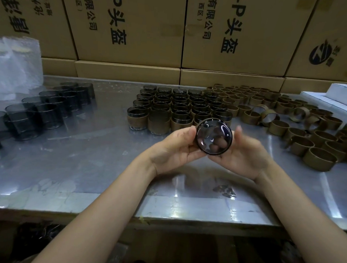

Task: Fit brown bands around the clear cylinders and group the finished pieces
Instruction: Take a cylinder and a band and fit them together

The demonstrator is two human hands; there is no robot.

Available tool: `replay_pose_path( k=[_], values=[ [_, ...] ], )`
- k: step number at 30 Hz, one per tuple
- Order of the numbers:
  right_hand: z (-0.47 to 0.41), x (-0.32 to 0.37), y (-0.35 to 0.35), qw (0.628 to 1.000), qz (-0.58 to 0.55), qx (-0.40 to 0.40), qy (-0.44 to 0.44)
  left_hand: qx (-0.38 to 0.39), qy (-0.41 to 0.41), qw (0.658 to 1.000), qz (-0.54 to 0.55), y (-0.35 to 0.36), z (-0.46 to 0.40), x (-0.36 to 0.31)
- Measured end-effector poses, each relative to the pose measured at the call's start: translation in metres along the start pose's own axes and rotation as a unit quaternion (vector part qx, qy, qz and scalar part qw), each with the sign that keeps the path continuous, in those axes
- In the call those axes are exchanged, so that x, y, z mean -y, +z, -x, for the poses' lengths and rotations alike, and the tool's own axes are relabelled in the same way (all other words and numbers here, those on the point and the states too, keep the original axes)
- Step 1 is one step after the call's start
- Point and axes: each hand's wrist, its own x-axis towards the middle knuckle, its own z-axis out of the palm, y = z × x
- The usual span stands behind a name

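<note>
Both hands hold one clear cylinder [213,135] above the middle of the table, its round base turned toward me. My left hand [175,148] grips its left side, my right hand [245,152] cups its right side and underside. Fingers show through the glass. Whether a brown band sits on it I cannot tell. Behind it stands a block of banded cylinders [179,109] in rows. Loose brown bands [300,125] lie scattered at the right. Bare dark-tinted cylinders [46,110] stand in rows at the left.
The metal table [87,167] has its front edge close to me. Stacked cardboard boxes [173,32] wall off the back. A clear plastic bag [14,64] stands at the far left. White flat boxes [337,96] lie at the far right.
</note>
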Motion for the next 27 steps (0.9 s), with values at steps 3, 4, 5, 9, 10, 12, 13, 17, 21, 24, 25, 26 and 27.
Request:
replay_pose_path(
  k=[3,4,5,9,10,12,13,17,21,24,25,26,27],
  values=[
    [-0.009,-0.004,0.01,0.986,0.075,-0.151,-0.008,-0.112,-0.034,0.992,-0.055,0.006,-0.006,-0.003],
    [-0.013,-0.007,0.015,0.968,0.131,-0.212,-0.024,-0.149,-0.036,0.983,-0.104,0.008,-0.009,-0.001],
    [-0.016,-0.01,0.019,0.946,0.183,-0.262,-0.042,-0.178,-0.028,0.972,-0.151,0.012,-0.012,0.002],
    [-0.022,-0.02,0.031,0.886,0.279,-0.353,-0.112,-0.244,0.06,0.926,-0.283,0.019,-0.016,0.015],
    [-0.022,-0.021,0.033,0.885,0.276,-0.353,-0.126,-0.25,0.087,0.915,-0.303,0.018,-0.017,0.018],
    [-0.024,-0.024,0.033,0.883,0.277,-0.351,-0.144,-0.248,0.128,0.909,-0.311,0.017,-0.017,0.022],
    [-0.024,-0.025,0.033,0.882,0.277,-0.352,-0.148,-0.246,0.137,0.908,-0.309,0.017,-0.017,0.023],
    [-0.026,-0.026,0.031,0.889,0.26,-0.342,-0.159,-0.243,0.149,0.91,-0.301,0.019,-0.017,0.024],
    [-0.027,-0.026,0.031,0.884,0.268,-0.342,-0.169,-0.238,0.157,0.908,-0.308,0.018,-0.018,0.023],
    [-0.027,-0.023,0.026,0.877,0.287,-0.331,-0.196,-0.242,0.179,0.895,-0.329,0.017,-0.018,0.022],
    [-0.026,-0.023,0.023,0.872,0.313,-0.316,-0.205,-0.247,0.191,0.886,-0.343,0.017,-0.018,0.022],
    [-0.024,-0.022,0.019,0.858,0.362,-0.298,-0.208,-0.251,0.207,0.876,-0.356,0.016,-0.017,0.021],
    [-0.022,-0.022,0.013,0.834,0.427,-0.283,-0.203,-0.255,0.224,0.863,-0.373,0.015,-0.016,0.02]
  ],
)
